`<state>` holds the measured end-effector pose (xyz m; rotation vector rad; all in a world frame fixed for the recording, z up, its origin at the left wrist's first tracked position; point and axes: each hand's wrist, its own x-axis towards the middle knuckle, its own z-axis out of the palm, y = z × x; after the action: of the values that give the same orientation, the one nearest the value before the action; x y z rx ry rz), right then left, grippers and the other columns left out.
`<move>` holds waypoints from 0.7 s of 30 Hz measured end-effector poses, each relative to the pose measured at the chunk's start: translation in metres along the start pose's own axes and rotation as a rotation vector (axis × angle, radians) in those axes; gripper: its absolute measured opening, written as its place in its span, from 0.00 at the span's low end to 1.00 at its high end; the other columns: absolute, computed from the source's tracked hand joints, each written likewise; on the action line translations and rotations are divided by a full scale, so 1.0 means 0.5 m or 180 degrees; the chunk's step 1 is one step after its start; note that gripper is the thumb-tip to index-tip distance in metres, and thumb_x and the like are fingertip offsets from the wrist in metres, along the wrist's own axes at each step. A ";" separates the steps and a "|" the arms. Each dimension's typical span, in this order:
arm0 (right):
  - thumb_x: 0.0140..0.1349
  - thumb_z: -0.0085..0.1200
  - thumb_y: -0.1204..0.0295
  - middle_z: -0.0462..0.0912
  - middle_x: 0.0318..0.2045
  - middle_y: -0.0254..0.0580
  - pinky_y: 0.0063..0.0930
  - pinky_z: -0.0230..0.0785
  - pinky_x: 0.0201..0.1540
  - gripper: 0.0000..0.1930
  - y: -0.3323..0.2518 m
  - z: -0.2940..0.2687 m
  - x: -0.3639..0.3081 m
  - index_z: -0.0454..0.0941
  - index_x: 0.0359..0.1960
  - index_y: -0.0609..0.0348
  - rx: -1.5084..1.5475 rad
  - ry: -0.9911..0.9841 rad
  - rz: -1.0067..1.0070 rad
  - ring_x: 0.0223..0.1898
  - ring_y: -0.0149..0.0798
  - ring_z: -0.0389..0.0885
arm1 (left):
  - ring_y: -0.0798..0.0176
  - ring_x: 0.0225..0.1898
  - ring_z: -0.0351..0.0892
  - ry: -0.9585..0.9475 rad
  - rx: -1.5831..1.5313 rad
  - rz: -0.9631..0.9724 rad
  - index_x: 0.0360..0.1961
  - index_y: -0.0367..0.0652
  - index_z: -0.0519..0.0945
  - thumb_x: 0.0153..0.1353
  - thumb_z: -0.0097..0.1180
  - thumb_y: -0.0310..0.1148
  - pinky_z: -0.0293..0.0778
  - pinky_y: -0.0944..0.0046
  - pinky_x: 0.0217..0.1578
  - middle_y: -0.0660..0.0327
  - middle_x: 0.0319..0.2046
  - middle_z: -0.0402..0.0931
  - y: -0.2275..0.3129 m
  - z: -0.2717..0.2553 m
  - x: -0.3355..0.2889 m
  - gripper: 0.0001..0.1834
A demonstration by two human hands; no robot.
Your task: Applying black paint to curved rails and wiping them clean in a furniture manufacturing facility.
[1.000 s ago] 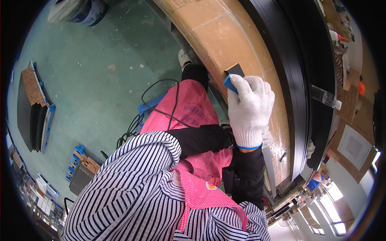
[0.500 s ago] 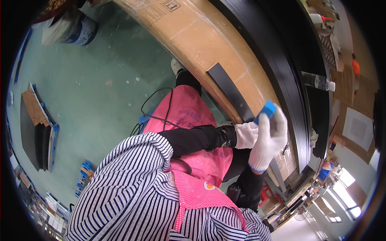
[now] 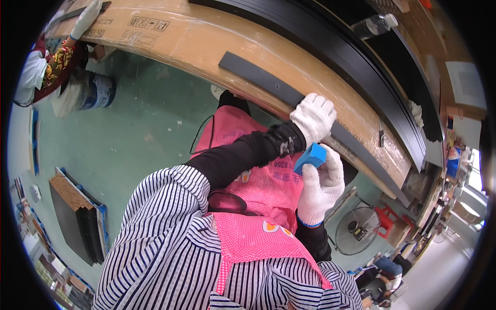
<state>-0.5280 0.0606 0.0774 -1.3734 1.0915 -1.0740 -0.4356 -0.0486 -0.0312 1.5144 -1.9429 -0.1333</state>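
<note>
A long dark grey strip [image 3: 258, 80] with a small hole lies along the near side of the cardboard-covered bench [image 3: 194, 39]. My left hand [image 3: 313, 118], in a white knit glove, is closed over the strip around its middle, knuckles up. Just below and to the right of it, my right hand [image 3: 324, 188], gloved too, pinches a small blue block [image 3: 311, 158] between thumb and fingers. The block is held close to the left wrist, apart from the strip's upper face.
Long black panels [image 3: 330, 57] are stacked behind the strip, with a clear plastic bottle [image 3: 374, 26] on them. A co-worker's gloved hand [image 3: 85, 21] rests at the far left of the bench. A fan [image 3: 357, 230] and red stool [image 3: 385, 222] stand to the right.
The view has turned, bringing the co-worker and the fan into sight. My left hand now lies over the strip. My right hand, still holding the blue block, has dropped below it.
</note>
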 end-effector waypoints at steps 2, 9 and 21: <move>0.57 0.65 0.86 0.79 0.48 0.40 0.26 0.72 0.52 0.21 0.007 -0.011 -0.017 0.80 0.54 0.67 -0.0029 0.0104 -0.0004 0.46 0.32 0.78 | 0.54 0.49 0.80 -0.0152 0.0087 0.0103 0.43 0.46 0.81 0.46 0.75 0.47 0.73 0.52 0.54 0.59 0.42 0.80 -0.010 0.001 0.018 0.26; 0.56 0.64 0.86 0.79 0.49 0.40 0.25 0.72 0.52 0.22 0.057 -0.040 -0.045 0.80 0.55 0.68 -0.0146 0.0348 0.0115 0.46 0.32 0.78 | 0.55 0.45 0.80 -0.0126 0.0513 0.0420 0.43 0.51 0.81 0.48 0.74 0.43 0.75 0.55 0.45 0.62 0.39 0.79 -0.080 -0.005 0.064 0.22; 0.62 0.63 0.83 0.79 0.47 0.35 0.23 0.74 0.48 0.21 0.118 -0.087 -0.056 0.78 0.59 0.70 -0.0065 0.0800 -0.0006 0.43 0.27 0.79 | 0.58 0.50 0.79 -0.0325 0.0573 0.0505 0.45 0.51 0.81 0.50 0.73 0.47 0.74 0.55 0.50 0.63 0.45 0.79 -0.108 0.010 0.037 0.23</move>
<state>-0.5795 0.0768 0.0201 -1.2790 1.2855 -1.2644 -0.3955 -0.0843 -0.0518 1.4833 -2.1981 0.0351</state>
